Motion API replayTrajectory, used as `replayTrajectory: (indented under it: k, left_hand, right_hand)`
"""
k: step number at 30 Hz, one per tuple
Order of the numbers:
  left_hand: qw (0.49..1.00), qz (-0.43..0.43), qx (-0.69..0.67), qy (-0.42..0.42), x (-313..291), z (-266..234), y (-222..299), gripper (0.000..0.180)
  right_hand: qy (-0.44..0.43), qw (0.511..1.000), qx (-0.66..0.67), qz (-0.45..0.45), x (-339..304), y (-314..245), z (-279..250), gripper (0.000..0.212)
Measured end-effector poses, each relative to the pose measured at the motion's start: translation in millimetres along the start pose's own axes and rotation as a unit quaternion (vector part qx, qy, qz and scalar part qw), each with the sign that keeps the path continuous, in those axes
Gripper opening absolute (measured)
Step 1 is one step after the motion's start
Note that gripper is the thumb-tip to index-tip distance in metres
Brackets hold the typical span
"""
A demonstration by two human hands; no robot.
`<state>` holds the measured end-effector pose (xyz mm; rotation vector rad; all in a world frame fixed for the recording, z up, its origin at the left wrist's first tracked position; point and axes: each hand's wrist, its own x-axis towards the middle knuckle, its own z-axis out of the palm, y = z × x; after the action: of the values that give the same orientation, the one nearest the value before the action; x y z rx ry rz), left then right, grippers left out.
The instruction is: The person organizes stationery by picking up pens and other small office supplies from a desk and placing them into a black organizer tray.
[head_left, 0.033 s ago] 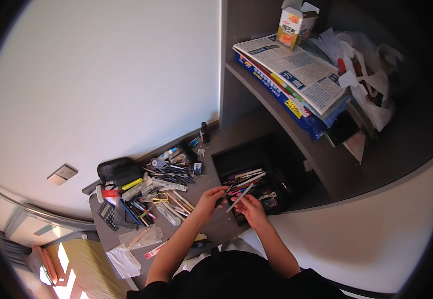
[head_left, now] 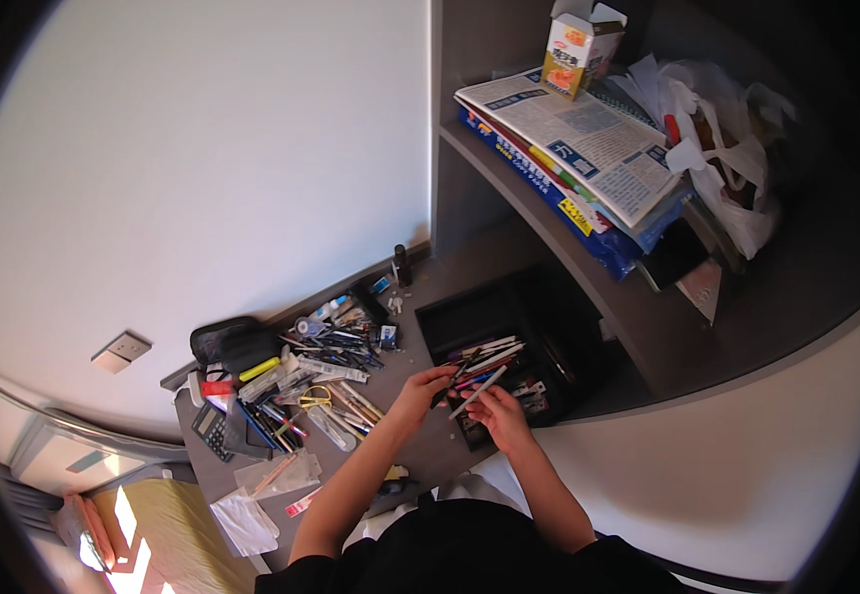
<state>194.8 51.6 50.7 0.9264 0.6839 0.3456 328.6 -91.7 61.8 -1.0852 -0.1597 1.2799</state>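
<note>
Over the near edge of a black organizer box (head_left: 447, 322), my left hand (head_left: 425, 392) is closed around a thin dark pen (head_left: 462, 368). Beside it, my right hand (head_left: 499, 413) pinches a pale grey pen (head_left: 479, 390), slanted up to the right. Behind the hands, a bundle of pens (head_left: 492, 350) in white, red and purple lies in the box. Small items in a near compartment (head_left: 531, 394) are too dark to make out. My fingers partly hide the pens below them.
Left on the desk spread a heap of dark pens (head_left: 336, 346), yellow scissors (head_left: 316, 397), a calculator (head_left: 210, 433) and a black pouch (head_left: 237, 342). A dark bottle (head_left: 402, 265) stands by the wall. The shelf on the right holds newspapers (head_left: 573, 139), a carton (head_left: 573, 54) and a plastic bag (head_left: 727, 158).
The whole view has shifted very slightly. Both hands keep their pens and stay almost in place; the pale pen has barely moved.
</note>
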Motion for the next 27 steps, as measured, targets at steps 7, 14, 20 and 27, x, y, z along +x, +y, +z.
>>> replayTrajectory:
  k: [7, 14, 20, 27]
  left_hand:
    - [0.963, 0.132, 0.233, 0.012, 73, 21, -33, 0.026]
    - [0.962, 0.143, 0.225, 0.052, 20, 15, -24, 0.022]
    - [0.941, 0.112, 0.303, 0.099, -65, -18, -36, 0.022]
    - [0.795, 0.150, 0.486, 0.330, -145, -86, -63, 0.023]
  right_hand:
    - [0.089, 0.994, -0.055, -0.028, 25, -3, -28, 0.018]
    - [0.168, 0.982, -0.089, -0.011, 40, -3, -22, 0.021]
    - [0.197, 0.973, -0.113, -0.030, 42, -1, -18, 0.026]
    - [0.098, 0.972, -0.203, -0.062, 8, 10, 23, 0.019]
